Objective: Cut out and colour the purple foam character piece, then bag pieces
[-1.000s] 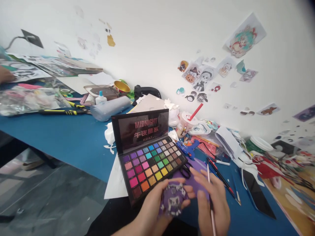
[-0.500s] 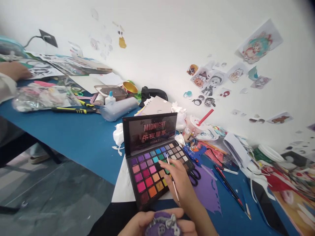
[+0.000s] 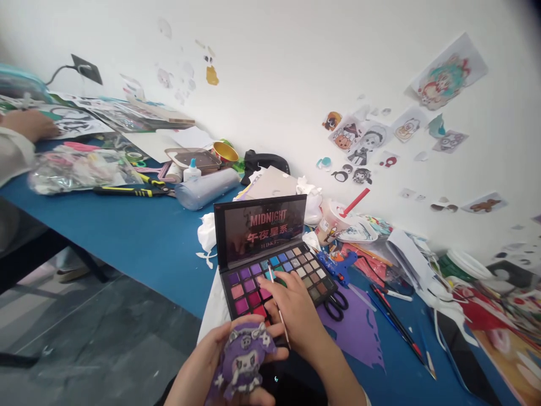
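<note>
My left hand [image 3: 203,361], at the bottom of the view, is closed around a purple and grey cartoon figure [image 3: 244,361], its decorated face turned up. The figure has a white face and small star-like details. Just above and to the right, my right hand [image 3: 296,310] pinches a thin, pale-handled brush [image 3: 284,330]. The brush's upper end lies over the far rows of an open eyeshadow palette [image 3: 224,285], in front of its raised lid. My right hand and the figure cover part of the colour pans.
Right of the palette lie black scissors [image 3: 337,306], a blue glue gun [image 3: 338,265], purple sheet [image 3: 359,338], pens and a phone [image 3: 462,352]. A drink cup [image 3: 332,223] with a red straw stands behind. At far left, another person's hand [image 3: 31,124] rests over papers.
My left hand has lifted the figure up and left, bringing its face into view. My right hand and the brush have shifted left across the palette.
</note>
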{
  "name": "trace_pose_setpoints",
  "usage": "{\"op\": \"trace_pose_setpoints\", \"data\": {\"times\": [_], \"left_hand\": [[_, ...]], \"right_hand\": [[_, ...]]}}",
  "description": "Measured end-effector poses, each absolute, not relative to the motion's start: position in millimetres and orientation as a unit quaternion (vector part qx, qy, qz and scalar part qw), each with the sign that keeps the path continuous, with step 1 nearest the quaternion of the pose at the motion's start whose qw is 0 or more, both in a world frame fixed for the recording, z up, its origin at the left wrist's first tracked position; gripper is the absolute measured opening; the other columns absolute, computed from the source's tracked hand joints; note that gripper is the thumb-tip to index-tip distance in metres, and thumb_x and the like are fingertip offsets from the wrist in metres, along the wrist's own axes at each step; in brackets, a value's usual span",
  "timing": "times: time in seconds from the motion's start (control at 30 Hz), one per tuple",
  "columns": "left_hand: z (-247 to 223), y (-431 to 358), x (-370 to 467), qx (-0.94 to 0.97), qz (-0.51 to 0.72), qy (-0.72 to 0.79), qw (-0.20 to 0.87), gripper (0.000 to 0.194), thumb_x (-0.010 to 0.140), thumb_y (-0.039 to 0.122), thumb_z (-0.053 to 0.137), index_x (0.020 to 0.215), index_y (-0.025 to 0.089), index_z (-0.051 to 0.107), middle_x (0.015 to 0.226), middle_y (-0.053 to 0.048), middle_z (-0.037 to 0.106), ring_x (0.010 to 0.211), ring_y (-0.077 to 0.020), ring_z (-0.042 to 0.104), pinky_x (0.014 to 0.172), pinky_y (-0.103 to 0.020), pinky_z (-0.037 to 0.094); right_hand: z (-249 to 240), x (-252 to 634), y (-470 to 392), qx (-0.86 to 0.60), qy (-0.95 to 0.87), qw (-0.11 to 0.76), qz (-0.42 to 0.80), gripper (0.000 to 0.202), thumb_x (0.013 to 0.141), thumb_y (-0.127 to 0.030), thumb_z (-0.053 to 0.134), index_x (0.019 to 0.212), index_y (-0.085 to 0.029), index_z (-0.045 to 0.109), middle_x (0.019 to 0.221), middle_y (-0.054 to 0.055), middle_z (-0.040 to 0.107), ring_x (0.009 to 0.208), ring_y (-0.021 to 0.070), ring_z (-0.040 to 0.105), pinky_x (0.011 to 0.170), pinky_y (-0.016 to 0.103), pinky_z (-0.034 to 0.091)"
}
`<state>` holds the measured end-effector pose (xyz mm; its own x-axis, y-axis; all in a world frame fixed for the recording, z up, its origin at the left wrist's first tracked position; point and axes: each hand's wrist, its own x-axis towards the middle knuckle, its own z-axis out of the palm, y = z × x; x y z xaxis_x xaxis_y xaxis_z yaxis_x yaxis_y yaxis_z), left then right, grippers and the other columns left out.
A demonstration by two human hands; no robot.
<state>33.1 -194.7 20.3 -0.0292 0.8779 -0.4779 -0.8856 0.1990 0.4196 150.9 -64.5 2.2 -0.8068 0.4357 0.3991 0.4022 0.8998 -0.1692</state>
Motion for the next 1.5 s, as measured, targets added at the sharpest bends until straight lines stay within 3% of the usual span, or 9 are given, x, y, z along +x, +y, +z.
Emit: {"op": "trace_pose_setpoints", "data": {"times": [0.2,0.37,0.53,0.7,0.87,1.5], "left_hand": [[19,-187,27,0.011,0.611,0.37,0.7,0.029,0.085,0.029,0.051,0.103,0.009,0.06,0.106,-0.018,0.067,0.1,-0.0376,0.061,0.063,-0.044,0.057],[27,-189,19,0.027,0.584,0.334,0.739,0.037,0.085,0.03,0.051,0.115,0.011,0.057,0.109,-0.014,0.066,0.104,-0.034,0.059,0.078,-0.047,0.055],[36,-189,19,0.061,0.57,0.357,0.737,0.034,0.082,0.026,0.052,0.109,0.008,0.062,0.1,-0.014,0.069,0.094,-0.032,0.064,0.072,-0.044,0.057],[39,-189,23,0.114,0.536,0.359,0.755,0.031,0.084,0.029,0.048,0.101,0.008,0.064,0.093,-0.014,0.07,0.085,-0.0285,0.066,0.066,-0.039,0.057],[44,-187,23,0.155,0.508,0.376,0.759,0.037,0.087,0.033,0.042,0.099,0.006,0.064,0.088,-0.015,0.071,0.081,-0.0285,0.067,0.069,-0.039,0.056],[51,-182,26,0.226,0.464,0.385,0.765,0.036,0.082,0.038,0.049,0.095,0.008,0.065,0.083,-0.015,0.071,0.078,-0.0263,0.067,0.07,-0.037,0.054]], "right_hand": [[1,152,-61,-0.218,-0.949,0.22,0.061,0.036,0.089,-0.016,0.039,0.121,-0.016,0.054,0.112,0.011,0.062,0.109,0.025,0.05,0.095,0.046,0.04],[17,172,-67,-0.207,-0.929,0.287,0.11,0.037,0.094,-0.034,0.031,0.122,-0.023,0.053,0.119,0.007,0.059,0.116,0.0222,0.047,0.098,0.041,0.038],[31,183,-91,-0.108,-0.94,0.311,0.089,0.037,0.097,-0.04,0.023,0.111,-0.025,0.054,0.112,-0.002,0.067,0.12,0.0184,0.046,0.109,0.038,0.02],[35,186,-99,-0.091,-0.947,0.303,0.049,0.037,0.098,-0.039,0.024,0.105,-0.022,0.056,0.116,-0.004,0.066,0.119,0.0173,0.047,0.109,0.034,0.02],[41,201,-101,-0.105,-0.952,0.287,0.022,0.036,0.098,-0.038,0.026,0.101,-0.02,0.058,0.118,-0.005,0.064,0.122,0.0175,0.043,0.111,0.032,0.016],[51,213,-106,-0.074,-0.958,0.273,-0.05,0.034,0.097,-0.032,0.029,0.103,-0.019,0.06,0.119,-0.003,0.064,0.119,0.0142,0.049,0.111,0.03,0.02]]}}
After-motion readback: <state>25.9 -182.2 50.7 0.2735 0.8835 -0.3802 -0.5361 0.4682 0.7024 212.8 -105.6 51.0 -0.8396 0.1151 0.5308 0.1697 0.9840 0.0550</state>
